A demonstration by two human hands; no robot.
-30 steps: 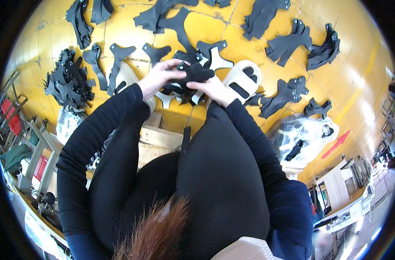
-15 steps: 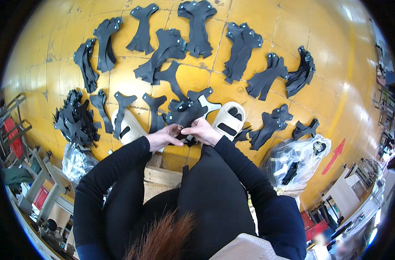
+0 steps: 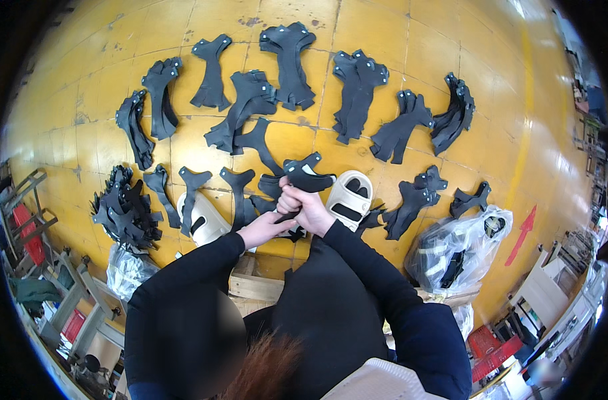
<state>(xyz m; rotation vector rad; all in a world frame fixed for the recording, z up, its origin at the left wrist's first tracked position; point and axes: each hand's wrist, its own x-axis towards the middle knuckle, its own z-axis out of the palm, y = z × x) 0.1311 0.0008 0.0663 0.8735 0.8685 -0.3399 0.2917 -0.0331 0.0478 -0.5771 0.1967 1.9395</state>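
My right hand [image 3: 308, 208] is closed round the narrow end of a black Y-shaped cut piece [image 3: 309, 181], whose wide end sticks out beyond the knuckles. Just below and to the left, my left hand [image 3: 265, 230] reaches the same spot. Its fingertips close on a dark bit that looks like the piece's lower end, partly hidden by both hands. More black cut pieces lie on the floor behind the hands. Single ones, such as a forked piece [image 3: 237, 190], lie to the left. A small overlapped stack [image 3: 417, 200] lies on the right.
Stacks of black pieces [image 3: 289, 67] form an arc on the yellow tiled floor. A larger heap [image 3: 125, 210] lies left. Beige slides [image 3: 350, 200] are on my feet. A clear plastic bag [image 3: 458, 247] stands right, a wooden crate [image 3: 256, 287] below, metal racks [image 3: 84, 287] far left.
The right hand has turned and closed into a fist round the piece, which was spread between both hands before. The left hand has shifted slightly right and down. The whole view has tilted a little.
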